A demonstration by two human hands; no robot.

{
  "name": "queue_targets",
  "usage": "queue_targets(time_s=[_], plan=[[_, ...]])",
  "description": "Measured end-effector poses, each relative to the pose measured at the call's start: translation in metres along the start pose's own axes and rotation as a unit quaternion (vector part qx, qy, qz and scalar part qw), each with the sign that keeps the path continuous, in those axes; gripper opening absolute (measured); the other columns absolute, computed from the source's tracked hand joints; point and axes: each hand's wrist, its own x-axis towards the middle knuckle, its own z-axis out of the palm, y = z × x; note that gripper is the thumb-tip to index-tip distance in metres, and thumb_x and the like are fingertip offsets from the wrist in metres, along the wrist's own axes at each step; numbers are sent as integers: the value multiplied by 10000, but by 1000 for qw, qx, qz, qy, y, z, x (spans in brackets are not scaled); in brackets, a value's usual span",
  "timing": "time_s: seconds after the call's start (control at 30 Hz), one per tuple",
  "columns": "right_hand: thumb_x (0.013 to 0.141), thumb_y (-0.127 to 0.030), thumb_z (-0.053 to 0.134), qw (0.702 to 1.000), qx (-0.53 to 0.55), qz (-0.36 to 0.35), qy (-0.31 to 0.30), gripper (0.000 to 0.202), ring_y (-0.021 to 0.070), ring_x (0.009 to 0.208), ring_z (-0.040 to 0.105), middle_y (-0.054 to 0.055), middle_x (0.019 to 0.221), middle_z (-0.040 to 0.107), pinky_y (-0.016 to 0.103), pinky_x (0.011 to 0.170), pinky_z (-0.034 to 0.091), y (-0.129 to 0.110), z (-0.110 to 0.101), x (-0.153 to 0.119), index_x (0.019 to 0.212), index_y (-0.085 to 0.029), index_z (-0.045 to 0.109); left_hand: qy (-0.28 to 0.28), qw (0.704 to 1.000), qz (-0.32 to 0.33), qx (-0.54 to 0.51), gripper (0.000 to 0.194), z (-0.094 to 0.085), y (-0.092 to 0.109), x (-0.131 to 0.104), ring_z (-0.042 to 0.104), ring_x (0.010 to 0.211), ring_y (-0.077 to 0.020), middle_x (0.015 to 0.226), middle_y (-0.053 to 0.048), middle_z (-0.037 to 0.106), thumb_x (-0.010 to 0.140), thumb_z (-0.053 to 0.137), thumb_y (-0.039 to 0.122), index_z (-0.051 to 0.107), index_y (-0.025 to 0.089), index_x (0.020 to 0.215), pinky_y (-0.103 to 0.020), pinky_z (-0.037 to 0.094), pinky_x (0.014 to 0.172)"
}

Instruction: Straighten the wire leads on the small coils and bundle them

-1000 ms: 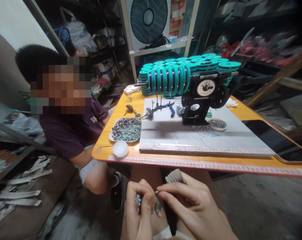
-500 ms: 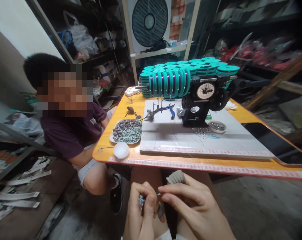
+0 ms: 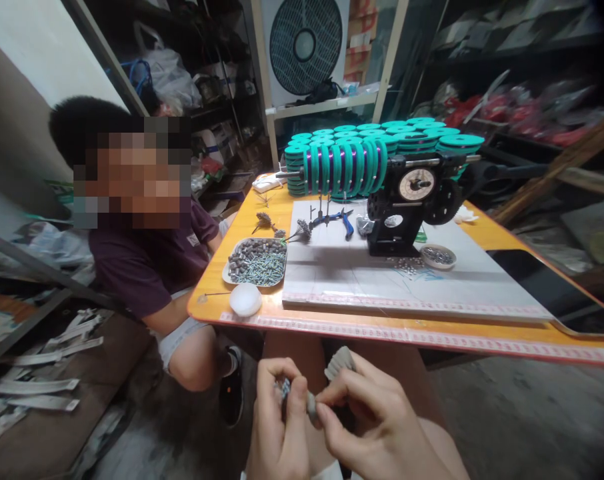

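Note:
Above the lap, my left hand [image 3: 279,427] is curled closed around several small bluish metal pieces [image 3: 285,387], which show between thumb and forefinger. A pale grey ribbed finger cot [image 3: 311,405] covers one of its fingertips. My right hand [image 3: 377,417] meets it, thumb and forefinger pinched together beside that cot; whatever is between them is too small or hidden to make out. A second grey ribbed finger cot [image 3: 339,362] sits on another right finger, held up. Similar bluish pieces lie with brown-grey ones in a white tray [image 3: 225,276] on the table.
Ahead stands an orange table [image 3: 207,293] with a white board [image 3: 327,283]. On it are a black winding machine [image 3: 395,227] with teal spools [image 3: 347,167], blue pliers [image 3: 349,225], a small dish [image 3: 438,257], a white round lump [image 3: 245,300] and a phone [image 3: 557,287]. A person [image 3: 132,260] sits left.
My right fingertips have moved left and now meet my left fingers; the tiny bluish piece seen at their tips before is hidden. The view has shifted slightly.

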Motion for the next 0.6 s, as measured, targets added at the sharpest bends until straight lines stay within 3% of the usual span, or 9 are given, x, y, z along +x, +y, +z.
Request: queue_targets(time_s=[0.1,0.2,0.23,0.3,0.4,0.53,0.6], plan=[[800,-133,545,1000,-9,9,20,158,123,561,520,3,689,499,231,483,409,9,1,-2,655,-188,573,109,994,25,20,150,-9,6,15,486,550,-120,688,51,489,948,555,404,481,273,954,-222,441,522],[856,-157,535,998,-22,24,47,184,119,546,495,-8,693,468,227,473,406,15,-8,-3,677,-199,552,184,976,82,-78,114,-28,17,33,401,484,-119,581,89,401,943,582,311,473,285,927,-192,438,446],[878,-165,533,999,-24,17,44,171,121,552,500,-6,704,475,228,478,414,16,-11,-2,717,-198,580,161,978,82,-105,77,-33,20,37,390,486,-116,572,88,390,947,573,291,501,278,923,-191,449,452],[908,-158,531,999,-21,-20,23,132,125,585,535,4,747,512,225,506,441,15,-16,-1,840,-201,636,66,992,64,-84,72,-38,23,37,464,541,-110,679,46,527,955,554,282,583,250,897,-210,491,497],[922,-96,512,997,-16,-78,7,181,126,691,602,21,840,559,214,613,497,12,-16,1,984,-214,635,-75,996,-10,-48,155,-32,18,26,561,596,-104,890,-34,660,950,566,315,683,220,915,-215,505,537],[928,-49,503,993,-22,-113,4,259,127,756,616,31,902,549,210,688,523,13,-11,0,1081,-229,611,-120,983,-114,-77,281,-21,6,13,442,487,-83,730,-6,579,926,579,426,700,218,1072,-193,430,429],[937,-56,499,992,-22,-121,4,271,132,753,611,35,905,537,217,688,529,14,-8,-2,1112,-231,609,-138,988,-69,15,247,-20,3,11,468,512,-98,718,0,535,929,574,399,703,199,995,-207,426,456]])
